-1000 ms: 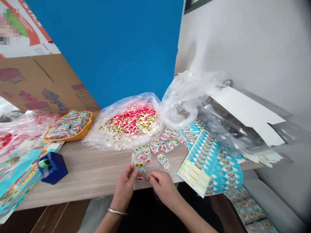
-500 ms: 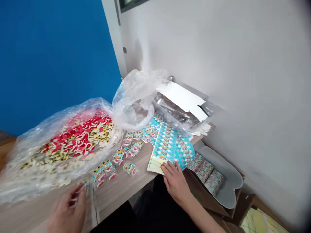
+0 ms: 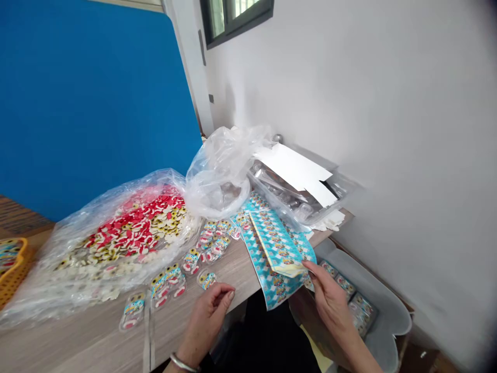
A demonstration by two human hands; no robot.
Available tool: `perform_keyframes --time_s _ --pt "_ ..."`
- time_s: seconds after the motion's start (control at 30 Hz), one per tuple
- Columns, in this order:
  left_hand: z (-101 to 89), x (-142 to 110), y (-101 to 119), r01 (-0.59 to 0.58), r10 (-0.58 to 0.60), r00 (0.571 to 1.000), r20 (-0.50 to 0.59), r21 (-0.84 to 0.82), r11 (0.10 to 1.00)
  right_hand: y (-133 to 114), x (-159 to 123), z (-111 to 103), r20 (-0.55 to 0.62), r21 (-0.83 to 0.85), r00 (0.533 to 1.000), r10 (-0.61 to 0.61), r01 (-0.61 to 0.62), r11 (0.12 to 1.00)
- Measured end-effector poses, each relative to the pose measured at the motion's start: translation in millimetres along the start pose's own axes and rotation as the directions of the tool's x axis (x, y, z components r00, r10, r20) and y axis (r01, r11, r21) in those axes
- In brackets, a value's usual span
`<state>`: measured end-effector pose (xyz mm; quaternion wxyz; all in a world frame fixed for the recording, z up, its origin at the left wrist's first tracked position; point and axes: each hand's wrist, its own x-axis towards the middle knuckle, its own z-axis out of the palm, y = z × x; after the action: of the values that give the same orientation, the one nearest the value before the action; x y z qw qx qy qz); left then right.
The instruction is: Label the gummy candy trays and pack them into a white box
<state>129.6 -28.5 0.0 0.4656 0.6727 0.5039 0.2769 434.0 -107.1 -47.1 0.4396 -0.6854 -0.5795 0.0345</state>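
My right hand [image 3: 332, 298] pinches the near right corner of a blue printed sticker sheet [image 3: 277, 241], whose yellow edge shows along its left and near sides. Under it, another blue printed sheet [image 3: 272, 290] hangs over the table edge. My left hand [image 3: 209, 318] is closed with thumb and fingers together, and nothing shows between them. It is just in front of a small clear cartoon-figure piece [image 3: 206, 280] with yellow eyes and a red part. Similar pieces [image 3: 169, 285] lie in a loose row, one [image 3: 132, 311] apart at the left.
A clear plastic bag [image 3: 132, 223] spreads red, white and yellow parts over the table's left side. Behind are a crumpled bag [image 3: 221, 166] and a clear tray with white card [image 3: 295, 166]. At right below stands a box [image 3: 392, 305] of packed pieces. A yellow basket [image 3: 17, 274] is far left.
My left hand has moved right from the table's left side, leaving a clear piece there. My right hand has lifted the top sheet's corner rightward, uncovering the sheet beneath. The view has shifted.
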Motion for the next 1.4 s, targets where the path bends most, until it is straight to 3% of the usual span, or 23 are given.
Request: perform_keyframes --time_s 0.07,0.2,0.3,0.4,0.53,0.6,0.67,0.77,0.83,0.97,1.1,1.2,1.3,1.37,1.4 --pt "3.9 9 -1 -0.087 0.089 0.996 -0.019 0.1 0.991 12 -12 3 -0.044 -0.01 0.999 0.018 -0.018 1.0" --pt "16.1 51 -3 -0.304 0.319 0.948 0.017 0.352 0.885 26 -21 21 0.016 -0.007 0.994 -0.108 0.109 0.994" --pt "29.6 97 4 -0.399 0.414 0.906 0.085 0.497 0.77 31 0 32 0.085 0.039 0.982 -0.171 0.168 0.985" --pt "44.5 132 21 -0.481 0.483 0.863 0.144 0.522 0.704 30 29 25 0.159 0.083 0.965 -0.208 0.197 0.977" --pt "61.9 136 36 -0.654 0.524 0.757 0.391 0.443 0.613 29 38 0 0.255 0.154 0.93 -0.266 0.233 0.96" --pt "70.6 128 32 -0.718 0.499 0.689 0.525 0.406 0.565 33 29 -5 0.27 0.158 0.908 -0.321 0.287 0.945" --pt "80.4 125 24 -0.738 0.451 0.662 0.599 0.414 0.533 37 20 -3 0.249 0.079 0.906 -0.343 0.334 0.939" --pt "95.6 136 14 -0.699 0.39 0.705 0.592 0.49 0.521 32 21 -6 0.191 -0.149 0.938 -0.288 0.318 0.936" --pt "104.0 152 16 -0.684 0.384 0.722 0.576 0.511 0.52 16 40 -19 0.153 -0.246 0.954 -0.259 0.291 0.925" --pt "113.4 180 30 -0.691 0.404 0.713 0.574 0.475 0.545 -20 124 -45 -0.006 -0.351 0.973 -0.23 0.213 0.912" --pt "112.1 175 39 -0.655 0.406 0.744 0.53 0.46 0.6 -24 224 -34 0.085 -0.628 0.985 -0.151 0.17 0.759" --pt "101.2 152 40 -0.615 0.431 0.772 0.467 0.378 0.692 -24 271 -23 0.19 -0.695 0.973 -0.132 0.228 0.682" --pt "82.9 124 46 -0.517 0.448 0.826 0.343 0.144 0.843 -48 274 -31 0.184 -0.707 0.972 -0.148 0.236 0.667" --pt "69.3 106 58 -0.341 0.361 0.905 0.227 -0.122 0.932 -77 247 -41 0.174 -0.719 0.968 -0.179 0.249 0.649" --pt "62.7 98 66 -0.223 0.286 0.938 0.195 -0.293 0.93 -94 226 -43 0.184 -0.725 0.956 -0.23 0.29 0.625"
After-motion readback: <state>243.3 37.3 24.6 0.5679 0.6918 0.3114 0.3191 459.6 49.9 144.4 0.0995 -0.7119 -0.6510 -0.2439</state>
